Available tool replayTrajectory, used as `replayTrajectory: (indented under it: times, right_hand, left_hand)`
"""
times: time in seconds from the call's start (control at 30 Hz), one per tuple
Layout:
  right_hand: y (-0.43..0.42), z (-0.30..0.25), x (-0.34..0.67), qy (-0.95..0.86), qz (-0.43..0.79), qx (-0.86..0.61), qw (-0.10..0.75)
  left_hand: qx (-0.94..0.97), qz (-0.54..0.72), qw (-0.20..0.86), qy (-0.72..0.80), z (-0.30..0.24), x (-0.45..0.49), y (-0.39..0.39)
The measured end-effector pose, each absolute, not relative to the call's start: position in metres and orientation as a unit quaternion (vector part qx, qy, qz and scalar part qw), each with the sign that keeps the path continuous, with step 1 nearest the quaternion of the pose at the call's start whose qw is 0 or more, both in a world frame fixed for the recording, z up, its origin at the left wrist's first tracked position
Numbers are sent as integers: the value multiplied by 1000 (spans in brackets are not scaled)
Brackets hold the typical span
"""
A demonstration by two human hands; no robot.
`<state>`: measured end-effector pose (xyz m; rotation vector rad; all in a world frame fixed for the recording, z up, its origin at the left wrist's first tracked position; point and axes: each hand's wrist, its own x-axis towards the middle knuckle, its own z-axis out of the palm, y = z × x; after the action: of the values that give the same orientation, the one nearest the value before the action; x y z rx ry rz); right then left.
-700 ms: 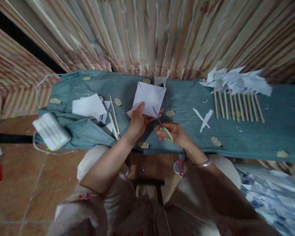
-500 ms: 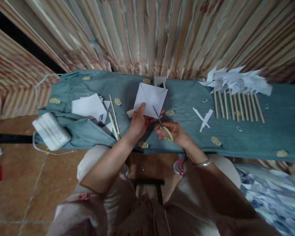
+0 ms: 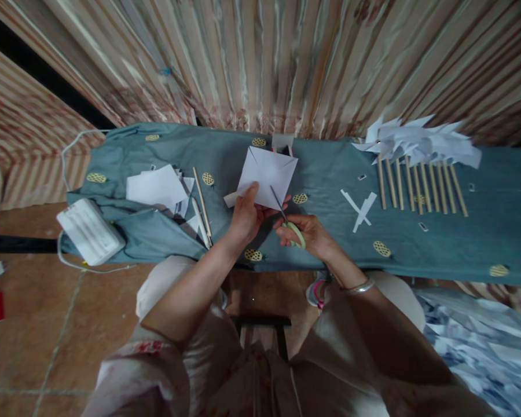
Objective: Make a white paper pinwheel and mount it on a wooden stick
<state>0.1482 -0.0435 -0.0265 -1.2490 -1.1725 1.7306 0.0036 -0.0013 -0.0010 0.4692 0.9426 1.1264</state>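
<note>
Left hand point(image 3: 244, 215) is pinching the white paper square point(image 3: 267, 175); right hand point(image 3: 309, 233) is gripping green-handled scissors point(image 3: 289, 222), no writing is readable.

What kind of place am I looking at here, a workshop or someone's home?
Most likely a room in a home used for paper craft. A striped curtain hangs behind a narrow table under a teal cloth, the floor is tiled, and finished paper pinwheels on wooden sticks lie at one end.
</note>
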Motion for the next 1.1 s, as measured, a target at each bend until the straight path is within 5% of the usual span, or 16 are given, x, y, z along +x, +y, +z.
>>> replayTrajectory:
  times: [1.1]
  right_hand:
    - [-42,-28,148,-455,663,-487,342]
  left_hand:
    - [222,501,715,434,0,6,-4]
